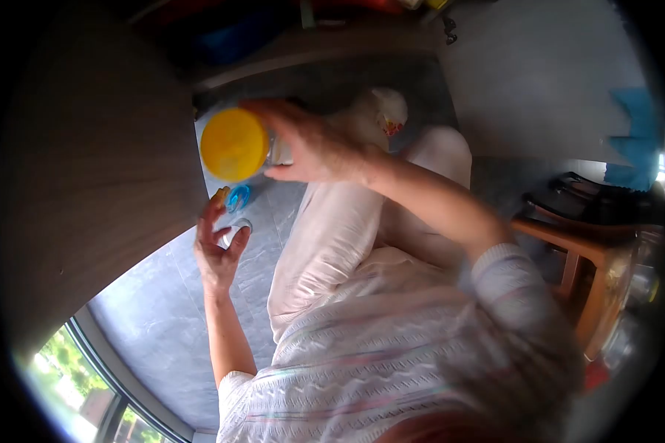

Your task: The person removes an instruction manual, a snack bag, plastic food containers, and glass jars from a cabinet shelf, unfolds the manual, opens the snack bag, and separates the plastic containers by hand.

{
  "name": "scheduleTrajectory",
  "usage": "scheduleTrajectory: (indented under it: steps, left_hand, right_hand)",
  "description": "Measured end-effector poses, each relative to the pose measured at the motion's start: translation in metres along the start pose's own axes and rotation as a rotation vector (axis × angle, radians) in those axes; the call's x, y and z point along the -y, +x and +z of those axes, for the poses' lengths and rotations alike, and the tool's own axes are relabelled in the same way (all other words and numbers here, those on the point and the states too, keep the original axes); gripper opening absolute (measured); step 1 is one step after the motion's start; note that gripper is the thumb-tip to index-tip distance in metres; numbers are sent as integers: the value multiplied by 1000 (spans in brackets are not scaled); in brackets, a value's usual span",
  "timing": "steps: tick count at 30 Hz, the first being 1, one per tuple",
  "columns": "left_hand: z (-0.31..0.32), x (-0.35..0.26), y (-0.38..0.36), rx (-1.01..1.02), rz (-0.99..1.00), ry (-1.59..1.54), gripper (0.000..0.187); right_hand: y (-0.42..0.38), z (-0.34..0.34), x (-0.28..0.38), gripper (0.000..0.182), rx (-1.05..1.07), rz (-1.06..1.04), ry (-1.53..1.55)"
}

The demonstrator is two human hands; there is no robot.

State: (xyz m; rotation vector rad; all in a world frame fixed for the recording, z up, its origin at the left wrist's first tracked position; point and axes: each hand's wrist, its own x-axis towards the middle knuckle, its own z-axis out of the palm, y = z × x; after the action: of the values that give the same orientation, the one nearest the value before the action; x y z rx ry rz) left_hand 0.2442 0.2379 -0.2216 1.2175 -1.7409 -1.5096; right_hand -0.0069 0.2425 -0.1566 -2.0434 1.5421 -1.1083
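My right hand (307,144) is closed around a clear jar with a round yellow lid (234,145). The lid faces up toward me, and the hand covers much of the jar's side. Lower left, my left hand (218,255) is raised with thumb and fingers apart in a curve. A small round white thing (236,230) shows between that thumb and fingers; I cannot tell whether the hand touches it. Just beyond the fingertips appears a bright blue ring-shaped object (238,198). A small orange-yellow spot shows at the index fingertip.
Grey tiled floor (162,295) spreads below. A dark wooden panel (103,170) stands at the left, and a pale panel (539,81) at the upper right. A brown wooden stool (595,255) stands at the right, with clear jars beside it. My bent legs fill the middle.
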Motion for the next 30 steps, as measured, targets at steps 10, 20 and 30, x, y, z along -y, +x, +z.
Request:
scheduleTrajectory:
  steps: [10, 20, 30]
  left_hand:
    - [-12, -109, 89, 122, 447, 265, 69]
    - [5, 62, 227, -22, 35, 889, 60]
    - [28, 34, 203, -12, -185, 1166, 73]
  right_hand:
    - [24, -10, 16, 87, 137, 50, -107]
    - [-70, -149, -224, 57, 350, 785, -334]
    - [-162, -112, -291, 64, 516, 749, -523]
